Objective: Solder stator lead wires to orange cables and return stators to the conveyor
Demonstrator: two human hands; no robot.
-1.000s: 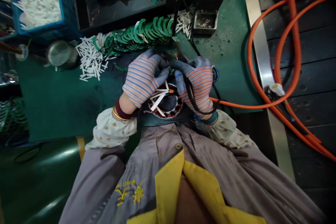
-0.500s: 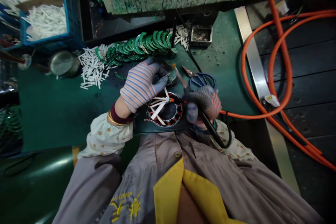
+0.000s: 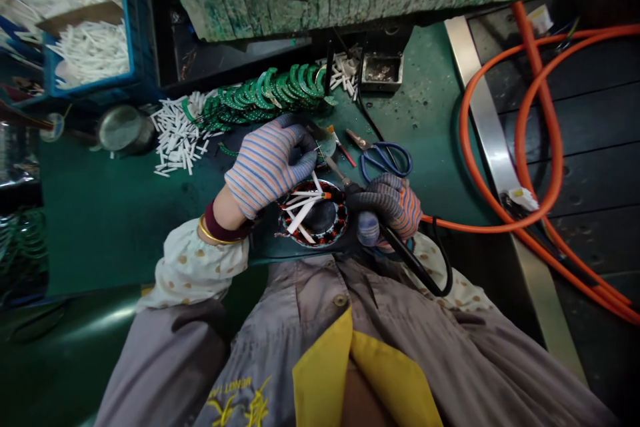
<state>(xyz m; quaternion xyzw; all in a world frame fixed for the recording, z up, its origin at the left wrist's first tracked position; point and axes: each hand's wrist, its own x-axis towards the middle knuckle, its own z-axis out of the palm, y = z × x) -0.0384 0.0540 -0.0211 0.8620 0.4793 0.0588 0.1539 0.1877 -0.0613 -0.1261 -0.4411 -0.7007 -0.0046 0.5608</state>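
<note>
My left hand, in a striped glove with dark fingertips, is closed in a pinch above the wound motor stator. What its fingertips hold is too small to make out; thin wire ends show beside them. White sleeves fan across the stator ring, which lies on the bench close to my body. In my gloved right hand is a soldering iron, gripped by its dark handle. Its metal tip points up and left, close to my left fingertips. Whether the tip touches anything I cannot tell.
Blue-handled scissors and a red-handled brush lie beyond my right hand. Farther back are green curved boards, loose white sleeves, a small metal tray and a round metal tin. An orange hose loops at right.
The soldering iron has swung left and its tip is now near my left fingertips, uncovering the red-handled brush. My left hand keeps its pinch, almost in place.
</note>
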